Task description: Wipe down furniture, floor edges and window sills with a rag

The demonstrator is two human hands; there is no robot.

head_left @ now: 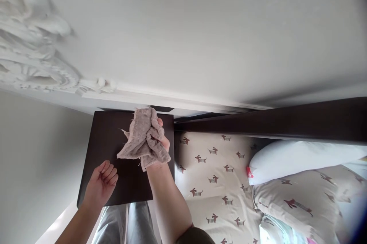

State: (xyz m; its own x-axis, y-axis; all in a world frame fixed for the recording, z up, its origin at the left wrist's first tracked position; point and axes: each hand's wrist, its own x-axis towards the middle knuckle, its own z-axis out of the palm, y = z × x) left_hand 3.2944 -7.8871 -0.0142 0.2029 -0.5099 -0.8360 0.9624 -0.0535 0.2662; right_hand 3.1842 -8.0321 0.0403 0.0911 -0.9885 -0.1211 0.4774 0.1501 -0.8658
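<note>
A pinkish-grey cloth (143, 129) with frayed edges is bunched in my right hand (164, 141). It drapes over most of that hand, so only part of the thumb side and the fingers show. Below both is the dark brown top of a small cabinet or nightstand (110, 141). My left hand (104, 181) is curled into a loose fist over the near left part of that top, with nothing visible in it. Whether either hand touches the surface is hard to tell.
On the right, a bed with a dachshund-print sheet (212, 167) adjoins the dark furniture. A dark headboard (286, 120) runs along the wall. A white pillow (281, 160) and a printed pillow (301, 194) lie there. White carved moulding (43, 72) juts out at upper left.
</note>
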